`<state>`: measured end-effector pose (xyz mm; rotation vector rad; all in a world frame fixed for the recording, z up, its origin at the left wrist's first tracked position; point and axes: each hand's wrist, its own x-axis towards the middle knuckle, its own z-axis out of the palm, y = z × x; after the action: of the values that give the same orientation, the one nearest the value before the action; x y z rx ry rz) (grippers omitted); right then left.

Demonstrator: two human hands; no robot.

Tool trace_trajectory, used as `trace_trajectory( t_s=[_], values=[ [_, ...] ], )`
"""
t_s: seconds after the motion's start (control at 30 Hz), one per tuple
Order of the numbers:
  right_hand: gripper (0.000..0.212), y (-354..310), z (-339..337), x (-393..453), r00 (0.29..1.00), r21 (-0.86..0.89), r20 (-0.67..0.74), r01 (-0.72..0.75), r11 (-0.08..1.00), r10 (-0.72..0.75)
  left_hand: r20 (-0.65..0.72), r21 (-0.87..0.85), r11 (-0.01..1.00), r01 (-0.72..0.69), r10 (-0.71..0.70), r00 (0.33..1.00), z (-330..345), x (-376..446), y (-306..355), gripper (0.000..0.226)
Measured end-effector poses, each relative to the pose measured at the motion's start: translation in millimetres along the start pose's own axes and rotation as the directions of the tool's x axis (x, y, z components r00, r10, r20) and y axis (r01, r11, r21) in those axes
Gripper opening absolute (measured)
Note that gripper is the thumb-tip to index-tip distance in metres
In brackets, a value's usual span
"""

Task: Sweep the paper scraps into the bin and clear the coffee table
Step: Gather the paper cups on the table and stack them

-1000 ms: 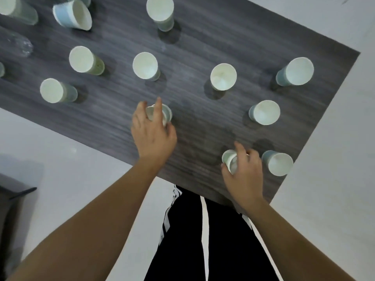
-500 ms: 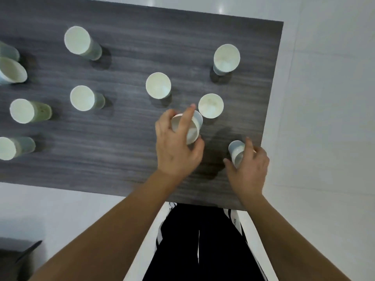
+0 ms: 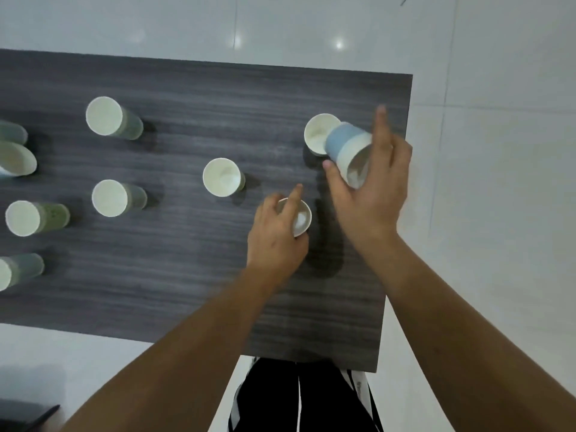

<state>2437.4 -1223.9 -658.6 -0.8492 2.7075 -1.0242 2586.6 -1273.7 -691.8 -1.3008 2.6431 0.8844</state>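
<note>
Overhead, tilted blue-and-white paper cup.

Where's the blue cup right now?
In the head view the blue cup is tilted in the right hand, above the table's right end, its base at the rim of an upright white cup.

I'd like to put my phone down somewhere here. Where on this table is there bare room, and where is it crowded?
The widest bare patch of the coffee table is the near strip, in front of the left hand. The far strip behind the cups is bare too. Paper cups crowd the left edge, such as a green one. The right end is busy: the right hand tilts a blue cup beside a standing cup.
</note>
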Motion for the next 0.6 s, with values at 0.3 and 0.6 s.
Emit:
trace_trajectory(
  t_s=[0.3,0.6],
  values=[
    [0.084,7,64,50,0.864,-0.205,0.503,0.149,0.967,-0.027,-0.589,-0.114,0.988,0.107,-0.153,0.793,-71,17,-19,0.080],
    [0.087,25,37,-33,0.813,-0.231,0.581,0.190,0.954,-0.022,-0.116,-0.145,0.956,0.255,-0.272,0.955,-49,30,-83,0.077]
  ],
)
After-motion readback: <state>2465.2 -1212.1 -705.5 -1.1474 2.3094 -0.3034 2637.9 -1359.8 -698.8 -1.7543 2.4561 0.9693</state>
